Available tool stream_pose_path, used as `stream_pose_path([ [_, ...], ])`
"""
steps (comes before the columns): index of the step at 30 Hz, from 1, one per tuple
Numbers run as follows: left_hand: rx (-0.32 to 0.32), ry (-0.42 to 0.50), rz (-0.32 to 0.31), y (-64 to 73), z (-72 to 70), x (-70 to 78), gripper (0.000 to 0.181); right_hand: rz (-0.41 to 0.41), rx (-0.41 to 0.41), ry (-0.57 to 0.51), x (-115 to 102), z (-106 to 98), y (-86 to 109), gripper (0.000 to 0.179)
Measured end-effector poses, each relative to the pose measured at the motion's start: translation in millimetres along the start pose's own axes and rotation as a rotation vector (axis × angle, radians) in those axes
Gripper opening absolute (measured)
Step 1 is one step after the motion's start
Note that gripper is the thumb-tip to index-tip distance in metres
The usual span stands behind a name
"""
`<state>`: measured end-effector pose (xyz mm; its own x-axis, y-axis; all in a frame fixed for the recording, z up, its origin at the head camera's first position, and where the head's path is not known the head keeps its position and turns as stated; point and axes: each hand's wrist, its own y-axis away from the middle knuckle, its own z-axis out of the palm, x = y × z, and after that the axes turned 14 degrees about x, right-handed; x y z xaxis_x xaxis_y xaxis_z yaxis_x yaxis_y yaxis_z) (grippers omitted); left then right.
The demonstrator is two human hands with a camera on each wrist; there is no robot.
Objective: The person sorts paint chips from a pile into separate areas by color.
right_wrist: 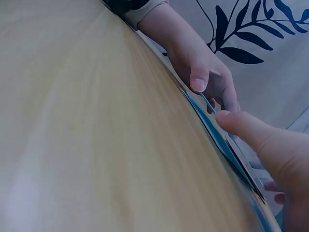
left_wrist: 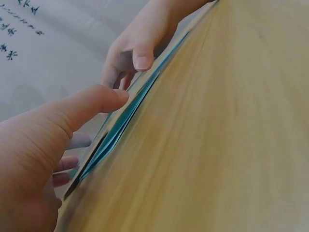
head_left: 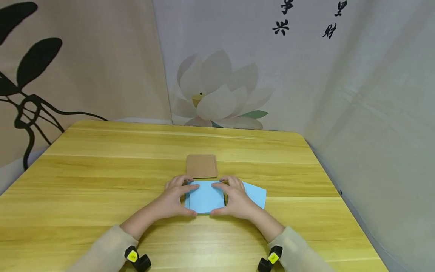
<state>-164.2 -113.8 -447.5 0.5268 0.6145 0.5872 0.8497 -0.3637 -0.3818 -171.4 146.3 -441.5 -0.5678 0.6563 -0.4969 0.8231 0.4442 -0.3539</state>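
In the head view both hands hold a light blue card (head_left: 206,197) in the middle of the table. My left hand (head_left: 175,199) grips its left end, thumb at the near edge and index finger over the top. My right hand (head_left: 236,202) grips the right end in the same manner, thumb tip near the card's front corner. Another blue card (head_left: 256,194) sticks out at an angle to the right, partly hidden by the right hand. In the left wrist view, more thin blue sheets (left_wrist: 116,128) show below the held card, close over the wood.
A brown square with rounded corners (head_left: 201,166) lies just behind the blue cards. The wooden table (head_left: 102,181) reaches back to printed curtains (head_left: 238,30). Each sleeve carries a black wrist device with a yellow mark (head_left: 132,256).
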Motion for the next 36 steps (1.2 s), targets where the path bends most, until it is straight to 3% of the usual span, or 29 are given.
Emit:
stream_pose_path([
  [18, -0.037, -0.049, -0.012, 4.5, -9.4, -11.7, 0.083, 0.021, -0.038, 0.024, -5.4, 15.5, -7.0, 0.089],
  [29, -0.050, -0.049, -0.009, 4.4, -11.0, -11.2, 0.087, -0.009, -0.062, 0.059, -5.0, 13.3, -5.3, 0.089],
  [36, -0.033, -0.013, -0.018, 3.9, -11.0, -9.3, 0.084, -0.033, -0.033, 0.051, -0.9, 5.9, -0.4, 0.087],
])
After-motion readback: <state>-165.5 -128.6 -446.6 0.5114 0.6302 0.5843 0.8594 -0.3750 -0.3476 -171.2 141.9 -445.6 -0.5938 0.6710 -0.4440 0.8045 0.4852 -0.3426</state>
